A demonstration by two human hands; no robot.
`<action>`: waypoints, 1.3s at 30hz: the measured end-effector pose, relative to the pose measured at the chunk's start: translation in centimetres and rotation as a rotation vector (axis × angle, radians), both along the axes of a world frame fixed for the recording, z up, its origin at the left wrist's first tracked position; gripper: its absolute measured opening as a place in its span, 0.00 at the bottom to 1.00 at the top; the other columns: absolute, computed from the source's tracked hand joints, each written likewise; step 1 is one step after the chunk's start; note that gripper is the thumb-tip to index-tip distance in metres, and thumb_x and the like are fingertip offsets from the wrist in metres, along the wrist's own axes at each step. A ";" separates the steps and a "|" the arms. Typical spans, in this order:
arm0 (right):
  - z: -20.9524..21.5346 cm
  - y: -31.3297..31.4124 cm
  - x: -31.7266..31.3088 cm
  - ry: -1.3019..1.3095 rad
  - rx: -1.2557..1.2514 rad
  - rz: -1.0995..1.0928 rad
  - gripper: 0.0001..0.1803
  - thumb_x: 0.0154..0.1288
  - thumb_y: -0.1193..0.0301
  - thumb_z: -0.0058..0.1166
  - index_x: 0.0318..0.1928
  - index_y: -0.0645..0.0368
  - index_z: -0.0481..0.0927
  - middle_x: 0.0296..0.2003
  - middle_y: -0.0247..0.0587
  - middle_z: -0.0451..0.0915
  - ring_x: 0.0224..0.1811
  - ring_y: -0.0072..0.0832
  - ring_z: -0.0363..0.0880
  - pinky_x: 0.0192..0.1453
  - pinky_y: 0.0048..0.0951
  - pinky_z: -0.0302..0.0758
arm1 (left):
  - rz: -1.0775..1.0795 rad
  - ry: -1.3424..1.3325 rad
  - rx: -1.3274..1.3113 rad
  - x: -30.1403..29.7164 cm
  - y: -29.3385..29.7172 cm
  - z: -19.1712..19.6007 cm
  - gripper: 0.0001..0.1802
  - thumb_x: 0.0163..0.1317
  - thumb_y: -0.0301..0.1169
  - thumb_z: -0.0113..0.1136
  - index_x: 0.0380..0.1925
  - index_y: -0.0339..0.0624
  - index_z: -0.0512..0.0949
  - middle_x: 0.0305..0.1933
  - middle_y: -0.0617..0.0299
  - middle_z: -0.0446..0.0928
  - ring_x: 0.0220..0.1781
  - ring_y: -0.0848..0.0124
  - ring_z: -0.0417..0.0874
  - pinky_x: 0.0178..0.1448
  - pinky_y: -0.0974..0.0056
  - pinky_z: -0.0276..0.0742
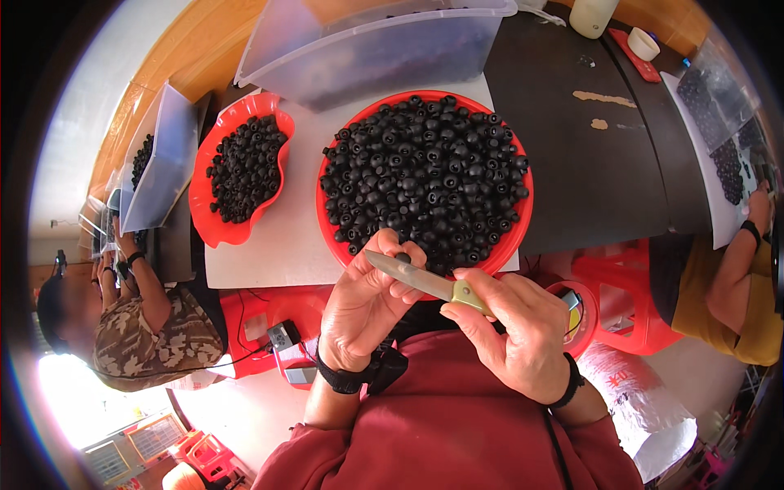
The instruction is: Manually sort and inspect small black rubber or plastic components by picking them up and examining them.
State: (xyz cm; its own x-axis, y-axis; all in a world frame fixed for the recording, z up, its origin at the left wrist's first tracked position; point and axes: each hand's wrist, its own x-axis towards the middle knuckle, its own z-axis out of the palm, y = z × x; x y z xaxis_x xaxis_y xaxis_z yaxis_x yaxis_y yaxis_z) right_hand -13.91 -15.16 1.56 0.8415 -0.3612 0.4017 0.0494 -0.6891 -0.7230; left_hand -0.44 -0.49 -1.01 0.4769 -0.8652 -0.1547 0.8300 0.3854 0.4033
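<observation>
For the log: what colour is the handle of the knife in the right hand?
Pale yellow-green, best seen in the head view: the knife handle sits in the right hand.

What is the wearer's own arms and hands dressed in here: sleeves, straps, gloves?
Both hands are bare, no gloves. The left hand and right hand each carry a black wrist strap; the left strap bears a bulky black clip-like device. Dark red sleeves are pushed up the forearms.

The small black piece [403, 258] pinched in the left hand [359, 306] is mostly covered by the fingertips, so its shape cannot be told. The knife [425, 282] handle disappears inside the right hand [514, 331]. The clear bin [367, 41] is cut off at the top edge, its dark contents perhaps more black pieces.
</observation>
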 end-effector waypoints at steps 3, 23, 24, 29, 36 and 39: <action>-0.5 -0.1 0.5 0.029 -0.038 -0.044 0.17 0.58 0.63 0.68 0.43 0.61 0.82 0.21 0.36 0.75 0.19 0.30 0.74 0.22 0.30 0.70 | -0.008 -0.019 0.024 -0.4 0.1 0.1 0.08 0.66 0.28 0.61 0.43 0.42 0.75 0.35 0.63 0.69 0.32 0.75 0.65 0.40 0.70 0.67; -0.2 -0.1 -0.3 0.032 0.051 0.018 0.18 0.57 0.66 0.69 0.44 0.62 0.81 0.23 0.36 0.77 0.19 0.30 0.75 0.22 0.29 0.70 | -0.020 -0.041 -0.027 0.1 -0.1 -0.2 0.06 0.68 0.27 0.58 0.43 0.45 0.74 0.36 0.65 0.68 0.34 0.76 0.66 0.43 0.69 0.67; -0.2 -0.1 -0.2 0.033 0.051 0.018 0.18 0.57 0.66 0.69 0.44 0.62 0.81 0.23 0.36 0.77 0.19 0.30 0.75 0.22 0.29 0.70 | -0.005 -0.016 -0.002 -0.1 -0.1 0.1 0.06 0.68 0.27 0.58 0.43 0.45 0.74 0.36 0.63 0.69 0.34 0.76 0.66 0.43 0.69 0.67; -0.5 -0.3 0.2 -0.004 0.121 -0.068 0.14 0.60 0.67 0.67 0.41 0.62 0.81 0.24 0.39 0.80 0.19 0.30 0.77 0.22 0.29 0.71 | -0.014 -0.039 -0.004 -0.3 0.1 0.6 0.04 0.68 0.28 0.57 0.41 0.44 0.74 0.38 0.60 0.72 0.33 0.75 0.65 0.41 0.69 0.66; 0.4 0.1 -0.6 0.038 0.271 0.034 0.12 0.62 0.69 0.66 0.40 0.64 0.81 0.25 0.41 0.83 0.20 0.30 0.81 0.23 0.27 0.75 | -0.010 -0.030 -0.008 -0.2 -0.2 0.4 0.05 0.68 0.28 0.58 0.41 0.44 0.74 0.35 0.64 0.69 0.33 0.75 0.65 0.41 0.69 0.66; 0.4 0.2 -0.9 0.111 0.264 0.117 0.12 0.62 0.69 0.65 0.41 0.64 0.81 0.27 0.41 0.84 0.21 0.30 0.82 0.23 0.27 0.76 | 0.004 -0.052 0.009 0.0 -0.5 0.5 0.05 0.68 0.29 0.59 0.41 0.44 0.74 0.34 0.66 0.67 0.33 0.76 0.64 0.41 0.70 0.66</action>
State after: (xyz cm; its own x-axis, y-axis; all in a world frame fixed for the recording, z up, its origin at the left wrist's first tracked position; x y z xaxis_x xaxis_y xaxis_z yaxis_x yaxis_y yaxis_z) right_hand -14.86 -14.98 1.99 0.9173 -0.3386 0.2097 0.0278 -0.4708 -0.8818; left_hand -0.40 -0.99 -0.53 0.4877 -0.8622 -0.1374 0.8063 0.3844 0.4496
